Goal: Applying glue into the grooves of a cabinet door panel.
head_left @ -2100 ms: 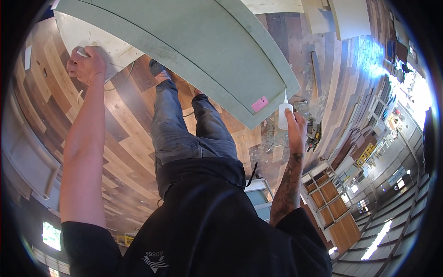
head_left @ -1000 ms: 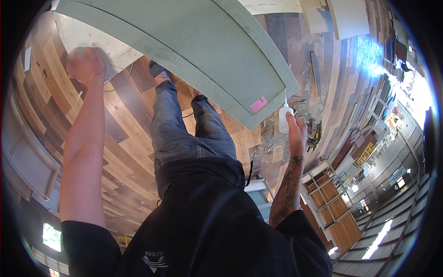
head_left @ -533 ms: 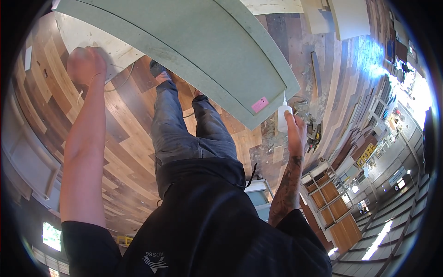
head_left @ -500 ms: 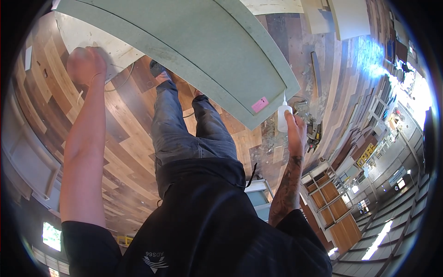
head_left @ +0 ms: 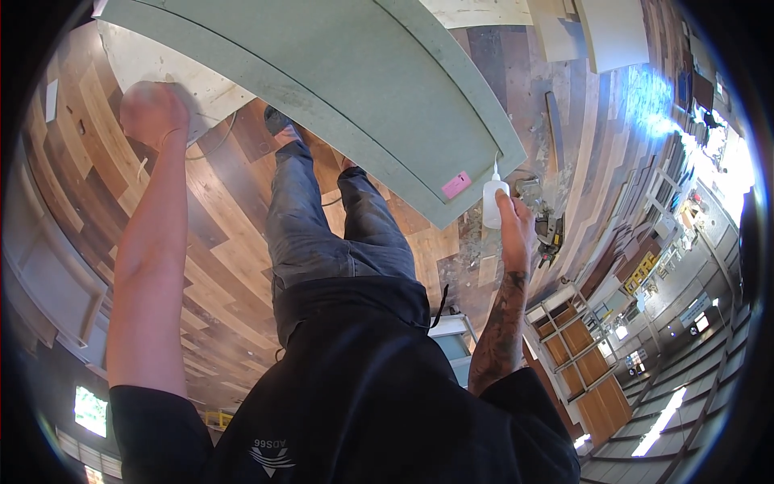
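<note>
The person stood over a large pale green board with a curved, raised edge strip point(head_left: 339, 89), which lay flat in front of them above a floor of mixed brown and grey wooden planks point(head_left: 234, 185). Their right hand point(head_left: 509, 218) was wrapped around a small white plastic squeeze bottle with a thin pointed nozzle point(head_left: 492, 202), the fingers closed about its body. The nozzle pointed up at the near corner of the green board, its tip at or just beside the edge; whether it touched I could not tell. A small pink tag point(head_left: 456, 185) sat on the board's face just beside that corner.

The left hand point(head_left: 153, 113) was far off at the opposite end, curled into a loose fist and pressed on a pale, unpainted wooden panel point(head_left: 161, 68) that showed from beneath the green board. Whether anything lay inside that fist could not be made out.

To my eye the step in hand was laying a line of glue along the board's edge, with the left hand bracing the work. The next move looked to call for a steady squeeze and an even draw of the nozzle along the edge, keeping the tip close to the seam while the bracing hand stopped the board from shifting.
</note>
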`<state>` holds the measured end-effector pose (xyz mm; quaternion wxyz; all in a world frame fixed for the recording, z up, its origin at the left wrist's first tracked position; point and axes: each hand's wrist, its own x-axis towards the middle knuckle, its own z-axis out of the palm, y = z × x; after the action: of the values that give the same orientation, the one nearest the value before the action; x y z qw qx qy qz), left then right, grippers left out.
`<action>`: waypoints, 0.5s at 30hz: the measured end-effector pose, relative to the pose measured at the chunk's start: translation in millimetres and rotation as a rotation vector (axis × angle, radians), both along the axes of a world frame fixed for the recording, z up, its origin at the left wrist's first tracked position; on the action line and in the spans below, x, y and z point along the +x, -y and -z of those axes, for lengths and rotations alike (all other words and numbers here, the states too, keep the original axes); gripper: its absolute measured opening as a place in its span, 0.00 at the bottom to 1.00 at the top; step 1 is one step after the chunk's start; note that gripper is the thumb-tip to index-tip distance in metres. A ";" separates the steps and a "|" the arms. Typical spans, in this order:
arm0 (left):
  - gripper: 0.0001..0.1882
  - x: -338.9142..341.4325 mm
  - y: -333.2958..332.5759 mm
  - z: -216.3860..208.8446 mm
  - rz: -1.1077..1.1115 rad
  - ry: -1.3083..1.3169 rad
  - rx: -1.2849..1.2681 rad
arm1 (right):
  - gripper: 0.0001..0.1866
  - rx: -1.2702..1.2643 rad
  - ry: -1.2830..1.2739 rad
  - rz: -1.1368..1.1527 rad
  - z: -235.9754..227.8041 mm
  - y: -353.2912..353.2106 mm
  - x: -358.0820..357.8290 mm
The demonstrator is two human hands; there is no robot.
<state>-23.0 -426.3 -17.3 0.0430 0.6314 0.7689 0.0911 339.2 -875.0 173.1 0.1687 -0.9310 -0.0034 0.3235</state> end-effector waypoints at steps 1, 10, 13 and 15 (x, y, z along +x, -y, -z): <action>0.30 5.2 -0.1 2.7 0.007 0.005 -0.001 | 0.26 -0.001 0.005 0.007 -1.5 0.2 0.6; 0.29 -59.7 -27.2 16.4 0.244 -0.412 0.448 | 0.21 0.266 -0.056 0.087 2.4 56.6 -33.3; 0.25 3.6 -7.3 -11.3 -0.076 0.137 0.078 | 0.22 0.414 0.026 0.257 6.1 108.3 -48.0; 0.24 -7.5 -37.8 -33.3 -0.179 0.173 0.064 | 0.21 0.522 0.141 0.373 25.7 114.5 -62.1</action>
<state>-30.6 -388.5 16.0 0.0810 0.5512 0.8122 0.1732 277.1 -989.5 147.4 0.4574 -0.8611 0.0727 0.2098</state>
